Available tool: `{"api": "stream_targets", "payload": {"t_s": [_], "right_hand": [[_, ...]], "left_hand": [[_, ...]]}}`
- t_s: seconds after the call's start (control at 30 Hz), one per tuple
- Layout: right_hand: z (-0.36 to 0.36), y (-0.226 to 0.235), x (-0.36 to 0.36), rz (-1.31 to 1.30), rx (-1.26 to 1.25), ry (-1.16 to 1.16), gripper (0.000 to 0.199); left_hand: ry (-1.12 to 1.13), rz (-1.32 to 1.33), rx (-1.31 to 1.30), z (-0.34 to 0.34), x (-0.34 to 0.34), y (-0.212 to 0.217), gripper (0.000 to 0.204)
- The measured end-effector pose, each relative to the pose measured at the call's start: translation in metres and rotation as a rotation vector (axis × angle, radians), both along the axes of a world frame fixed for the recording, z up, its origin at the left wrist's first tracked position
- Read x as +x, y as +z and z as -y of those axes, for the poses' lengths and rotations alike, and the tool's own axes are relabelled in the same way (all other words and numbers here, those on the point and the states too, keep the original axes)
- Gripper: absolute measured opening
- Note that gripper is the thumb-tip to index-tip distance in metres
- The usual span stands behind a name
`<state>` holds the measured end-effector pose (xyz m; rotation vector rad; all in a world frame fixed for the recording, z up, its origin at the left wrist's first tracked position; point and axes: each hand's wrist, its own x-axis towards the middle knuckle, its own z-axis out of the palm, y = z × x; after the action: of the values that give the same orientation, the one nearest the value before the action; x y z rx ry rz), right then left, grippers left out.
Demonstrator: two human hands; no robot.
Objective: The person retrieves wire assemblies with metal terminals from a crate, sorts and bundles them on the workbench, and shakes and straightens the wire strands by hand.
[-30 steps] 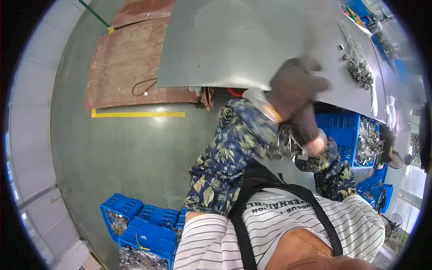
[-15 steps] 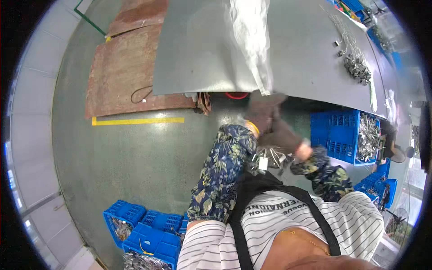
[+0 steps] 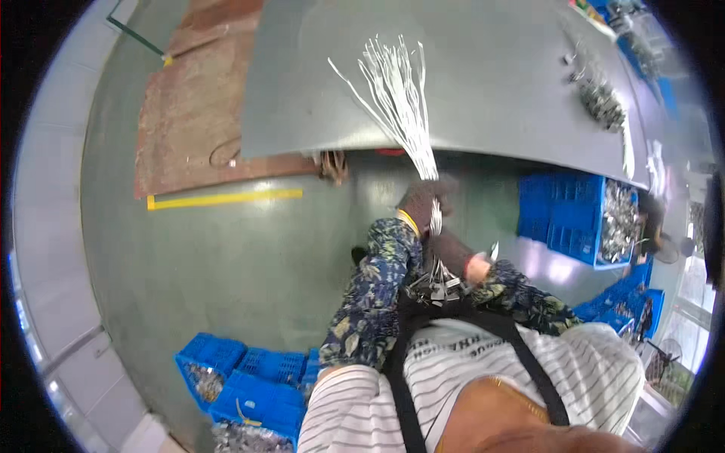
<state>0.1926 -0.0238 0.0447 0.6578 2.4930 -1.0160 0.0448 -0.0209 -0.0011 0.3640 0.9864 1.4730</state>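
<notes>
My left hand (image 3: 423,200), in a dark brown glove, is closed around a bundle of thin white cables (image 3: 411,124). Their loose ends fan out across the grey tabletop's near edge. Lower on the same bundle, my right hand (image 3: 451,254), gloved alike, is closed around it too. A short stretch of cable shows between both hands. Below the right hand, metallic and dark connector ends (image 3: 438,288) hang in front of my black apron. A small pale pointed piece (image 3: 495,251) sticks out by the right wrist; I cannot tell what it is.
The grey table (image 3: 317,98) spans the far side. More cables with dark connectors (image 3: 602,106) lie at its right. A blue crate (image 3: 563,219) of metallic parts stands at right; several blue crates (image 3: 260,400) sit lower left. A brown board (image 3: 185,121) lies left.
The cable bundle, blurred before, now spreads with its ends fanned toward the left. My left hand has shifted slightly left and nearer; my right hand has come down and left, lower on the bundle.
</notes>
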Motion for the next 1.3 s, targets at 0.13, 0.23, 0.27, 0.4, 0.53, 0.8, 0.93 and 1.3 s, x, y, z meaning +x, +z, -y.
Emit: {"api": "stream_targets", "payload": {"t_s": [0.13, 0.23, 0.27, 0.4, 0.53, 0.8, 0.93, 1.3], "right_hand": [[-0.095, 0.098, -0.049, -0.125, 0.36, -0.2, 0.027], [-0.095, 0.099, -0.007, -0.486, 0.601, -0.003, 0.038], [-0.083, 0.088, -0.002, -0.413, 0.359, -0.263, 0.039], [0.003, -0.089, 0.009, 0.006, 0.067, -0.318, 0.04], [-0.01, -0.045, -0.015, 0.035, -0.191, -0.341, 0.041], [-0.073, 0.152, -0.038, -0.421, -0.038, -0.299, 0.044], [-0.035, 0.009, 0.023, -0.136, 0.151, -0.4, 0.046], [-0.088, 0.069, -0.018, -0.364, -0.324, -0.384, 0.029]], "left_hand": [[-0.007, -0.344, 0.347, -0.044, -0.05, 0.229, 0.025], [-0.097, -1.068, 0.478, -0.036, -0.056, 0.25, 0.029], [-0.266, -1.377, 0.592, -0.037, -0.053, 0.246, 0.033], [-0.222, -0.269, -0.237, -0.002, -0.017, -0.03, 0.034], [-0.15, -0.856, -0.645, 0.004, 0.0, 0.056, 0.043], [-0.349, -0.343, 0.542, -0.02, -0.052, 0.288, 0.017], [-0.328, 0.142, 0.212, -0.013, -0.028, 0.184, 0.018], [-0.07, -0.476, 0.491, -0.034, -0.051, 0.209, 0.029]]}}
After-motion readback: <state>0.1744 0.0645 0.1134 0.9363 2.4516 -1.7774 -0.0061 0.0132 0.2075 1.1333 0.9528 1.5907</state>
